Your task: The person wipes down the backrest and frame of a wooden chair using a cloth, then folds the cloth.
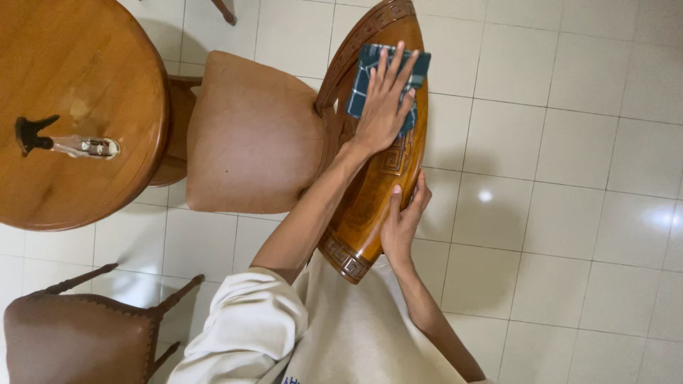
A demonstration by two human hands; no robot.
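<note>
A clear spray bottle with a black trigger (67, 144) lies on the round wooden table (85, 64), and rightward the left hand (385, 107) presses flat, fingers spread, on a dark teal checked cloth (371, 65) atop the carved wooden chair back (370, 206), whose edge the right hand (403, 222) grips.

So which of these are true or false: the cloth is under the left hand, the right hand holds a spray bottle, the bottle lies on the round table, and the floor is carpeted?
1. The left hand presses flat on the dark checked cloth on the carved chair back. True.
2. The right hand holds a spray bottle. False: it grips the edge of the chair back.
3. The spray bottle lies on its side on the round wooden table. True.
4. The floor is carpeted. False: it is pale glossy tile.
</note>
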